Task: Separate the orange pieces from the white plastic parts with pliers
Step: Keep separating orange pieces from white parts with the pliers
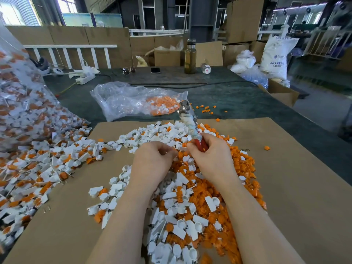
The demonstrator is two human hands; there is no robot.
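Observation:
My right hand [211, 155] grips the red handles of the pliers [188, 119], whose metal jaws point up and away from me. My left hand [152, 159] hovers just left of it with fingers curled, fingertips pinched near a small part I cannot make out. Both hands are over a heap of white plastic parts [171, 221] mixed with orange pieces [240, 172] on a cardboard sheet [297, 197]. The orange pieces lie thickest on the right of the heap.
A large clear bag [22, 111] of unsorted parts spills out at the left. Another clear bag [133, 100] with orange pieces lies beyond the cardboard. A bottle [190, 58], phone [155, 70], sunglasses and power strip sit at the table's far side. Boxes and sacks stand to the right.

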